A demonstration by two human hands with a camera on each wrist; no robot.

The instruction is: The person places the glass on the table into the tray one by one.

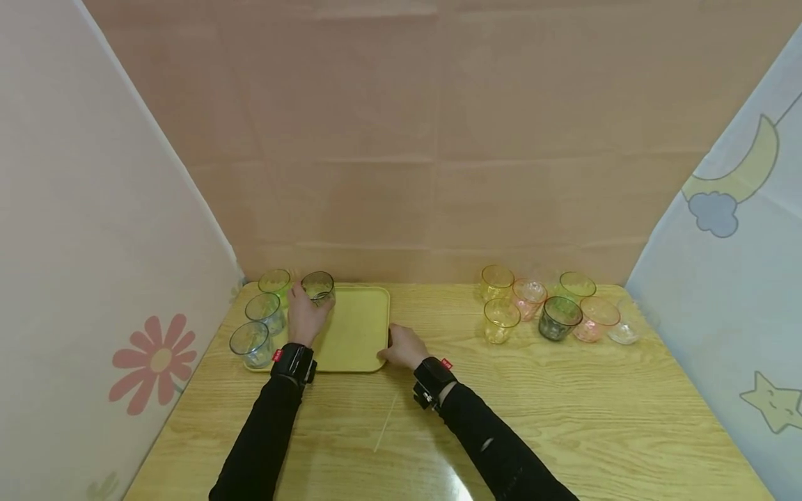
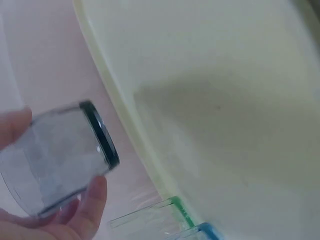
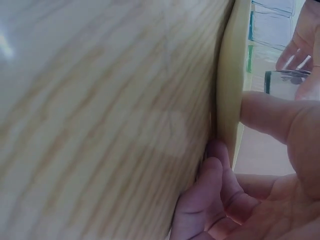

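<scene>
Gray and see-through, the dark-rimmed cup (image 1: 319, 280) is in the left hand (image 1: 305, 321), with the fingers and thumb clamped round its sides. It is at the back of the yellow tray (image 1: 354, 330), left of the middle. I can't quite tell if its bottom touches the tray, because the hand hides that part. The right hand (image 1: 406, 346) pinches the right edge of the tray, thumb on the rim and other fingers curled at the outside.

Three more cups stand in a line along the tray's left side: a green cup (image 1: 274, 281) at the back, a blue cup (image 1: 264, 307) next, and a pale blue cup (image 1: 250, 341) in front.

Well apart, on the right of the wooden table (image 1: 601, 424), is a bunch of cups (image 1: 560, 319) in yellow, pink, green, dark gray and clear.

Black sleeves (image 1: 260, 438) cover both arms. On the left wall is a pink flower (image 1: 160, 360); on the right wall are a moon (image 1: 752, 170), a cloud (image 1: 714, 214) and a star (image 1: 773, 403).
</scene>
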